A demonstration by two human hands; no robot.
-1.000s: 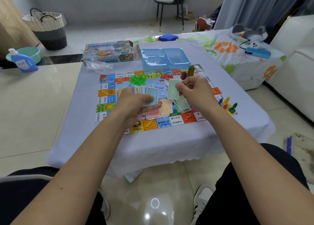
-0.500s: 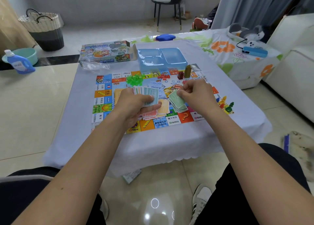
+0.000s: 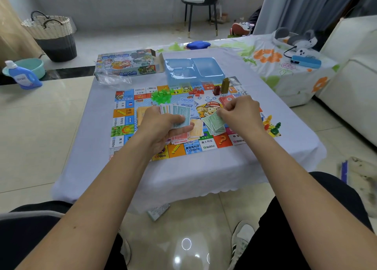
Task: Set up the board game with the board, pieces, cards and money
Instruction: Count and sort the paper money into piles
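Observation:
The colourful game board lies flat on the low table. My left hand grips a fanned stack of play money above the board's middle. My right hand pinches a green note right over a small pile of green notes. Orange notes and red notes lie between the hands. Green houses and red houses sit heaped near the far edge. Several pawns stand on the cloth by the board's right side.
The blue plastic tray and the game box sit beyond the board, with a clear bag beside them. A leaflet lies on the floor under the table. A sofa stands to the right.
My right hand has carried a green note from in front of me down onto the green pile on the board. The left hand keeps holding the fanned money.

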